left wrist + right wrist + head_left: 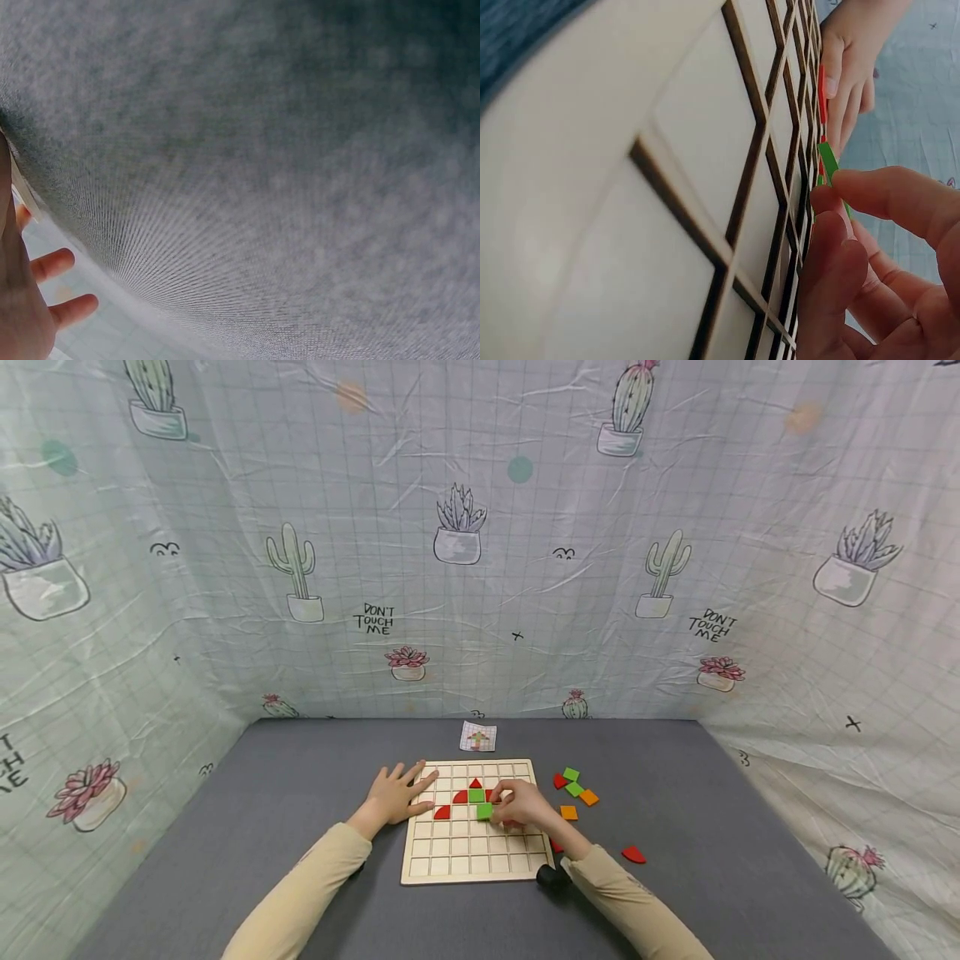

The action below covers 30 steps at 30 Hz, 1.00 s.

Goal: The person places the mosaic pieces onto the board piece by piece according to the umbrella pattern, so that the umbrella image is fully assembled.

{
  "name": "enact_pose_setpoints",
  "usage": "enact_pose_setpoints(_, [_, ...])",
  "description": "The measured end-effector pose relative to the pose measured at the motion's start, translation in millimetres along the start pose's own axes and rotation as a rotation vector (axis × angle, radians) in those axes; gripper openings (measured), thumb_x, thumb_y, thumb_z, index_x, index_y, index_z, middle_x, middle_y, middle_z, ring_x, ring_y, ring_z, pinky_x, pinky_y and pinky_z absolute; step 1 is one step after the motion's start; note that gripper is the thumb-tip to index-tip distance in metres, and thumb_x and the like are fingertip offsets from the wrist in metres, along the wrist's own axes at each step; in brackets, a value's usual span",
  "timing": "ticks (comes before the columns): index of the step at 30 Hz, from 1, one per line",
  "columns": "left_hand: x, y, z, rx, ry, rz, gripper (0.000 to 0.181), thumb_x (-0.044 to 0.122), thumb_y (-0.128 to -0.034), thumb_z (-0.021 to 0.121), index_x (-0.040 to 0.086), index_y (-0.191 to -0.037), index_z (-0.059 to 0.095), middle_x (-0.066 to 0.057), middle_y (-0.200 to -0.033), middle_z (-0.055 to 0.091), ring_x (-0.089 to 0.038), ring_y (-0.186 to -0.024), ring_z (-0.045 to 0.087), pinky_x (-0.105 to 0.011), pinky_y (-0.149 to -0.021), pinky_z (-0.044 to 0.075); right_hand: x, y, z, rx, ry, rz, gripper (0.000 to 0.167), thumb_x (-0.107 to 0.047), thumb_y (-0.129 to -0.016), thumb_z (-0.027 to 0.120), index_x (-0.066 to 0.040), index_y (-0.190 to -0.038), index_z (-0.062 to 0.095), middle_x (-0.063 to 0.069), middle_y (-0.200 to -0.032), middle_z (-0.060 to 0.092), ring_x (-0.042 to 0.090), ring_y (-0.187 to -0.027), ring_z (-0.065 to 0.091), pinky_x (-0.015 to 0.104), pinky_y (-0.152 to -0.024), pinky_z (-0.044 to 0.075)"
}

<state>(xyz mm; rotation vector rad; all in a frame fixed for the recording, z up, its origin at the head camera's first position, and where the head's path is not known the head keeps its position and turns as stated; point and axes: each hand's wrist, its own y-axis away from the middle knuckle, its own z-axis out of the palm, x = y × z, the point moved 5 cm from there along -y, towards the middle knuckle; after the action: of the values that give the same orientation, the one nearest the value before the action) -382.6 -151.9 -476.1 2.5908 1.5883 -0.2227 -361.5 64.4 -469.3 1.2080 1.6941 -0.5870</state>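
A wooden grid board (pixel 440 866) lies on the grey table. My right hand (pixel 522 806) pinches a green square tile (pixel 484 812) between thumb and index finger over the board's middle; the right wrist view shows this tile (pixel 828 160) tilted off the grid. Just above it in the head view, another green square (pixel 476 795) sits in a cell, with a red triangle (pixel 476 783) beyond it. Red quarter-round tiles (pixel 442 812) lie on the left part of the grid; others are partly hidden by my right hand. My left hand (pixel 392 795) rests on the board's left edge, fingers spread.
Right of the board lie loose green, red and orange tiles (pixel 568 812), with a red quarter-round (pixel 633 855) farther right. A small pattern card (pixel 477 737) lies behind the board. A cactus-print cloth (pixel 517 577) surrounds the table's back and sides.
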Motion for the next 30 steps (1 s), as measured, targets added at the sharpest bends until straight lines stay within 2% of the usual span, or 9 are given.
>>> enact_pose_setpoints(8, [0.4,0.5,-0.7,0.005,-0.018,0.002,0.06,0.057,-0.0882,0.035,0.027,-0.141,0.028,-0.005,-0.146,0.029,-0.035,-0.124,0.036,-0.053,-0.093,0.032,-5,-2.1,2,0.018,0.002,0.0,0.026,0.0,-0.071,0.067,0.005,-0.093,0.056,0.007,-0.061,0.06,0.012,-0.046,0.045,0.024,-0.045,0.034])
enact_pose_setpoints(13, [0.9,0.6,-0.9,0.003,-0.017,-0.001,0.06,0.056,-0.0884,0.035,0.028,-0.14,0.029,-0.005,-0.146,0.029,-0.035,-0.123,0.036,-0.053,-0.093,0.032,-7,-3.6,5,0.036,0.02,0.0,0.025,0.001,-0.07,0.068,0.004,-0.092,0.057,0.008,-0.063,0.064,0.011,-0.044,0.044,0.023,-0.044,0.034])
enact_pose_setpoints(20, [0.9,0.2,-0.2,-0.008,-0.024,-0.001,0.06,0.057,-0.0884,0.033,0.028,-0.141,0.027,-0.005,-0.146,0.027,-0.035,-0.124,0.035,-0.052,-0.093,0.032,-8,-5.2,7,0.064,0.075,0.008,0.024,-0.003,-0.069,0.071,0.0,-0.09,0.059,0.003,-0.063,0.065,0.009,-0.046,0.05,0.021,-0.043,0.039])
enact_pose_setpoints(30, [0.7,-0.5,0.5,0.005,-0.001,-0.012,0.06,0.056,-0.0882,0.036,0.027,-0.14,0.029,-0.006,-0.145,0.03,-0.036,-0.125,0.036,-0.054,-0.095,0.031,-10,-8.7,13,0.036,0.072,-0.017,0.025,-0.001,-0.068,0.07,0.002,-0.09,0.059,0.004,-0.062,0.063,0.009,-0.046,0.049,0.022,-0.044,0.04])
